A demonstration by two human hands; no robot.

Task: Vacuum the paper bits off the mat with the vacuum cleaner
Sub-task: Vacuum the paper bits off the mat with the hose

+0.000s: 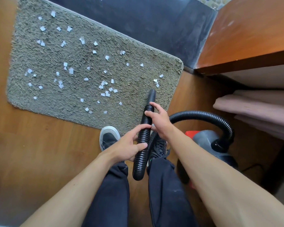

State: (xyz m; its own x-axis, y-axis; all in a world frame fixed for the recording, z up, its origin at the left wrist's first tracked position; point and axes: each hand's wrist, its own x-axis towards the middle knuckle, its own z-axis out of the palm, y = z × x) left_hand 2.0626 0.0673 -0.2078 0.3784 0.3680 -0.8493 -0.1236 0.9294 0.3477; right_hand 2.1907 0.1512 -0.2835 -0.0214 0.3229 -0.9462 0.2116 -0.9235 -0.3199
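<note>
Wood-look floor [39, 136], with a grey shag mat [134, 76] across the upper left and centre of the frame. Paper bits [101, 87] are scattered over most of it, thickest centre and left: small, white, thin, lying on top of long fibres. None look cleared, so I'd call this the start.

Both hands are clamped on the ribbed black hose [143, 128]. The right hand [159, 118] is wrapped just behind the nozzle [151, 95]; the left hand [129, 146] is curled round it lower, centre-bottom. The nozzle tip is over the mat's lower-right area; can't tell if it touches the pile. The vacuum cleaner [205, 138] sits at right, with the hose looping back to it.

Suggest dropping the tip close to the pile and sweeping slow overlapping rows, right to left. Mind hose slack.
</note>
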